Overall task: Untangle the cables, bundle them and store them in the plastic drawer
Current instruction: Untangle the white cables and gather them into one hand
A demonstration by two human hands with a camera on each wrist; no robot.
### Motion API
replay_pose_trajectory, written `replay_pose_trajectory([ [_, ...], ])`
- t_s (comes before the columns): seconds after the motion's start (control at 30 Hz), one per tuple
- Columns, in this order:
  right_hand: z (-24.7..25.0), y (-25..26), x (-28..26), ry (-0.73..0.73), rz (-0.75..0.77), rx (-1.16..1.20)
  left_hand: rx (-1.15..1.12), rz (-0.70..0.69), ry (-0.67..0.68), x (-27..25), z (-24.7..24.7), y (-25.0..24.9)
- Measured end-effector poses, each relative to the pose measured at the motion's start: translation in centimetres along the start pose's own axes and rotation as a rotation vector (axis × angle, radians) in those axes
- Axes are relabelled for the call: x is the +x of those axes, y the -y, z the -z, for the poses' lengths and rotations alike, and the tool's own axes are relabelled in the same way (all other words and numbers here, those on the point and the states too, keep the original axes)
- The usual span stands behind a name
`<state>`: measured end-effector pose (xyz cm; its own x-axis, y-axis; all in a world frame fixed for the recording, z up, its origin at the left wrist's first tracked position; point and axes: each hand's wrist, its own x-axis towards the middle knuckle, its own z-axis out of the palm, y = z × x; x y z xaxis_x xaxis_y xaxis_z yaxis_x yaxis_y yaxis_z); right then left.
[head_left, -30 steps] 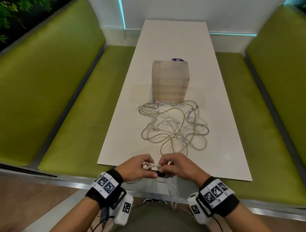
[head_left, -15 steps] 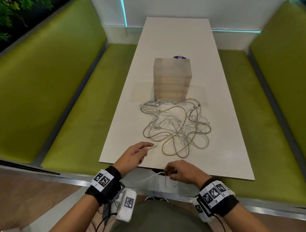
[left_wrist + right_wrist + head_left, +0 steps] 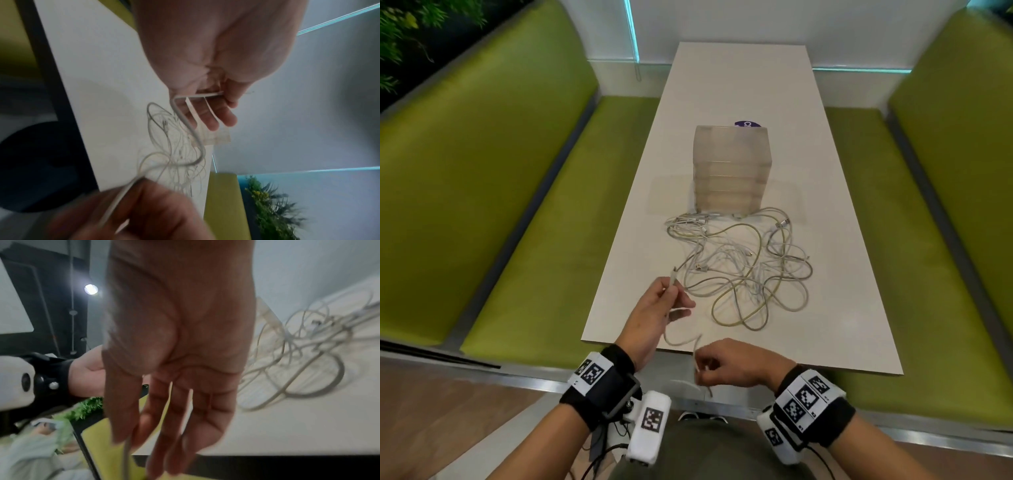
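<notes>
1. Green bench seats (image 3: 493, 192) are flanking a long white table (image 3: 835, 329) that is running away from the person toward a pale wall.
2. Standing mid-table, the translucent plastic drawer unit (image 3: 732, 168) is facing the person with its drawers shut.
3. Just in front of it, the tangled cables (image 3: 743, 267) are sprawling in loose loops across the tabletop.
4. One white cable (image 3: 681, 337) is running from near the table's front edge up to the left hand (image 3: 654, 315), which is pinching it near its plug between thumb and fingers; the plug is pointing away, toward the pile.
5. Below the edge, the right hand (image 3: 726, 365) is curling its fingers around the cable's lower stretch, whose end is hanging downward.
</notes>
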<state>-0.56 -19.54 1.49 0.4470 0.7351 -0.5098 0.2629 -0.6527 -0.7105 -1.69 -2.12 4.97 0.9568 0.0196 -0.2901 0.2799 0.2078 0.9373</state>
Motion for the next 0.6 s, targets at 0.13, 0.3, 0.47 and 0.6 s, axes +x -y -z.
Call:
replay_pose_trajectory([
  [0.13,2.7,-2.7,-0.7,0.013,-0.178,-0.088,-0.053,-0.071,-0.086,0.5,1.4,-1.0],
  [0.3,5.9,-4.9,0.6,-0.46,-0.26,-0.001,-0.102,-0.04,-0.042,0.6,1.6,-1.3],
  [0.47,8.3,-5.5,3.0,-0.747,-0.242,-0.073,-0.103,-0.006,0.013,0.4,0.8,-0.8],
  [0.6,9.0,-5.7,6.0,-0.656,-0.26,-0.263,-0.054,0.0,0.012,0.6,0.6,-0.2],
])
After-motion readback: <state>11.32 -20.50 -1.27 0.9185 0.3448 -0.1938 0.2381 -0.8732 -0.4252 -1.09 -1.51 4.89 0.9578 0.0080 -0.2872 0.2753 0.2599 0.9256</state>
